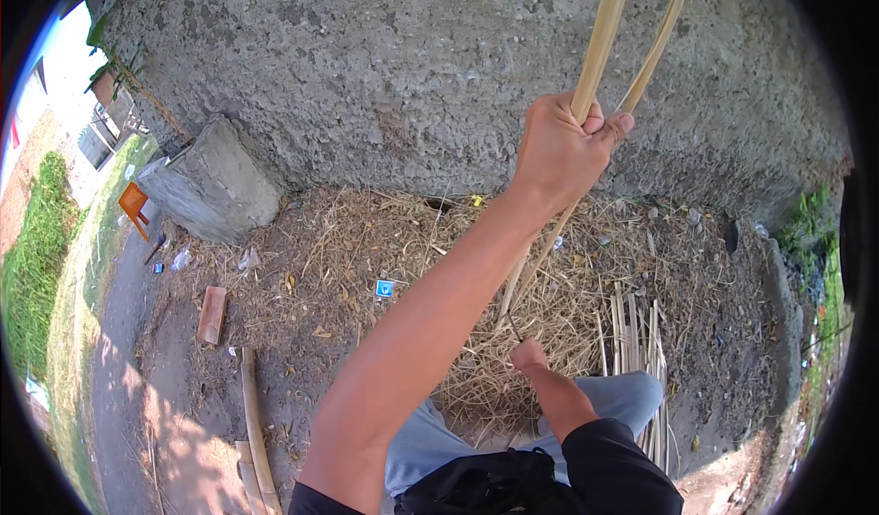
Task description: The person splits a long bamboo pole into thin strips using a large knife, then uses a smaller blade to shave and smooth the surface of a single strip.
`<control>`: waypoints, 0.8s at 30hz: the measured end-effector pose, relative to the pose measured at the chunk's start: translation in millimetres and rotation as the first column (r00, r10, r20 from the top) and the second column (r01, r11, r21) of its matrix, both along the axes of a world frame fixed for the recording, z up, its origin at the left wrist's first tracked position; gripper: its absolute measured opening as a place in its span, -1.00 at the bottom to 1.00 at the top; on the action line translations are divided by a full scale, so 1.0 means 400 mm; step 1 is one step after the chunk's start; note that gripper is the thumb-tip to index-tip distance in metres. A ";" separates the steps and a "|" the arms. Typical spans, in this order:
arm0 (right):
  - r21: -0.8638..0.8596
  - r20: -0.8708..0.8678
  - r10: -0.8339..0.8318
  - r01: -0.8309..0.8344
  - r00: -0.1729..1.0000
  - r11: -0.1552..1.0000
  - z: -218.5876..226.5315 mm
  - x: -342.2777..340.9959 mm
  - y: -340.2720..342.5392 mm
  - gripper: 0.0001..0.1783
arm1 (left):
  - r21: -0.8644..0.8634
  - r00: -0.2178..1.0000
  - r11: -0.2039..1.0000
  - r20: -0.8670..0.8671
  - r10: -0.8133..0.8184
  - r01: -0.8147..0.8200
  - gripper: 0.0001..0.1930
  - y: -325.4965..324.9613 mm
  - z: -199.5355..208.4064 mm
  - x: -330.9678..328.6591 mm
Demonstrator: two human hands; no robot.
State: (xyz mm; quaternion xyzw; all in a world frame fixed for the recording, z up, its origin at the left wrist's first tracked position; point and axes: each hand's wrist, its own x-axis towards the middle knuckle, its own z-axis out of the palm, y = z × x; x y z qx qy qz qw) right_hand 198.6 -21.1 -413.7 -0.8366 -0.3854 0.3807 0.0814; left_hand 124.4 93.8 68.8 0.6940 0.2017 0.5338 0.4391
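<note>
A rough grey concrete wall [439, 66] fills the top of the view, with a squat concrete block [215, 185] leaning at its foot. Below it the ground is matted with a wide heap of dry shavings and straw [549, 332], which suggests a good deal of stripping is already done. One cut bundle of thin bamboo slats [641, 350] lies at the right of the heap, and one thicker bamboo pole [255, 423] lies at the lower left. One long bamboo strip [600, 39], split into two legs [664, 30] above the fist, stands raised against the wall; by the look of it, it is only partly split. The left hand [560, 153] is closed tight round it. The right hand [529, 355], low by the knee, is clenched on something thin and dark, perhaps a blade; I cannot tell what it is. One red brick [212, 314] lies apart at the left
</note>
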 end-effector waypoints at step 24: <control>0.727 -0.428 0.114 0.267 0.896 0.632 0.176 -0.046 0.092 -0.64 | 0.079 0.988 0.985 0.040 0.150 -0.153 -0.72 0.030 -0.006 0.007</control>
